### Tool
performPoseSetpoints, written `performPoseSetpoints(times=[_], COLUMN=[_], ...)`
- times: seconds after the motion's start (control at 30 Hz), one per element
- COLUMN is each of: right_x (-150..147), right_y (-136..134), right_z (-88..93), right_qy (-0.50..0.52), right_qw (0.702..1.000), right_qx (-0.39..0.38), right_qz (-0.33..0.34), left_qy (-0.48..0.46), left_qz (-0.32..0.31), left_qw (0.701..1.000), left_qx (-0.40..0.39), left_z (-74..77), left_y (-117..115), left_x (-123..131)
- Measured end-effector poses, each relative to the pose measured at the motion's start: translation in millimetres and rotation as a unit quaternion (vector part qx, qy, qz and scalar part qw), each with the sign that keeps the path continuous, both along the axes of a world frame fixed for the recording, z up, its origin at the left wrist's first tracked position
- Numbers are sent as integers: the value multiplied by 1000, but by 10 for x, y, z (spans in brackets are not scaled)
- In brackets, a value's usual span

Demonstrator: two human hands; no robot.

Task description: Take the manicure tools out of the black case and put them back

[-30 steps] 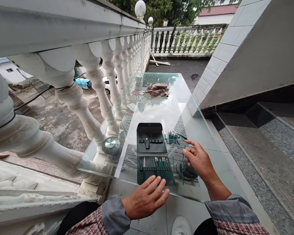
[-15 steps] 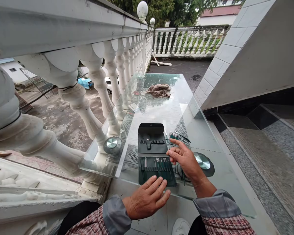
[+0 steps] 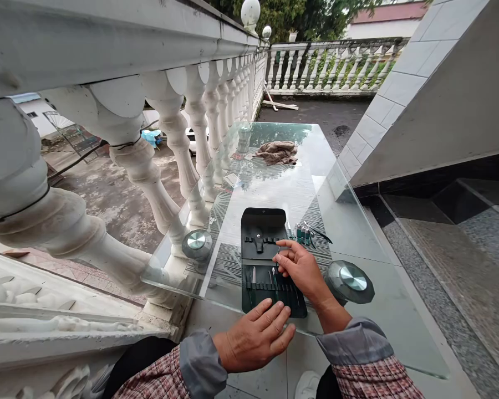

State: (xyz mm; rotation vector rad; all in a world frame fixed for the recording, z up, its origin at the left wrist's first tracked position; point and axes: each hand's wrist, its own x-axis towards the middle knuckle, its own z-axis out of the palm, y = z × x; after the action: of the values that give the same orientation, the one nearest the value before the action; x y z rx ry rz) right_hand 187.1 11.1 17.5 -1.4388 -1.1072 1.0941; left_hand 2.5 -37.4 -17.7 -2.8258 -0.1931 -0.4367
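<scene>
A dark manicure case (image 3: 263,252) lies unfolded on the glass table (image 3: 357,221). Its near half holds several slim metal tools (image 3: 254,276) in a row of elastic loops; the loops in the far half look unfilled. My left hand (image 3: 255,335) rests at the case's near edge, fingers stretched out and holding nothing. Above the right side of the case, my right hand (image 3: 301,271) pinches a thin manicure tool (image 3: 278,250) between thumb and fingers. Most of that tool is hidden, so its kind cannot be told. Beyond this hand lie several nail clippers (image 3: 303,235) and a dark-handled nipper (image 3: 318,233).
A crumpled brown cloth (image 3: 278,152) lies toward the table's far end. Round metal-topped table supports (image 3: 352,277) show at both near sides. A white balustrade (image 3: 145,166) runs along the left, and stone steps (image 3: 441,249) rise on the right.
My right hand has moved left with the thin tool, from beside the case to over its loops. My left hand stays at the near edge. The view has shifted slightly.
</scene>
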Motion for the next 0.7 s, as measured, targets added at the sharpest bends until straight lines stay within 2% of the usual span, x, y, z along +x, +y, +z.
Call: performPoseSetpoints(times=[0.33, 0.7], right_x=[-112, -103], right_y=[16, 23], right_z=[-74, -101], right_qy=[-122, -125], right_qw=[992, 991], right_qx=[39, 9], right_qz=[13, 55], left_qy=[-6, -7], left_qz=[0, -2], left_qw=[1000, 1000], left_qx=[8, 4], left_z=[12, 20], left_y=[-3, -6], left_x=[-1, -2])
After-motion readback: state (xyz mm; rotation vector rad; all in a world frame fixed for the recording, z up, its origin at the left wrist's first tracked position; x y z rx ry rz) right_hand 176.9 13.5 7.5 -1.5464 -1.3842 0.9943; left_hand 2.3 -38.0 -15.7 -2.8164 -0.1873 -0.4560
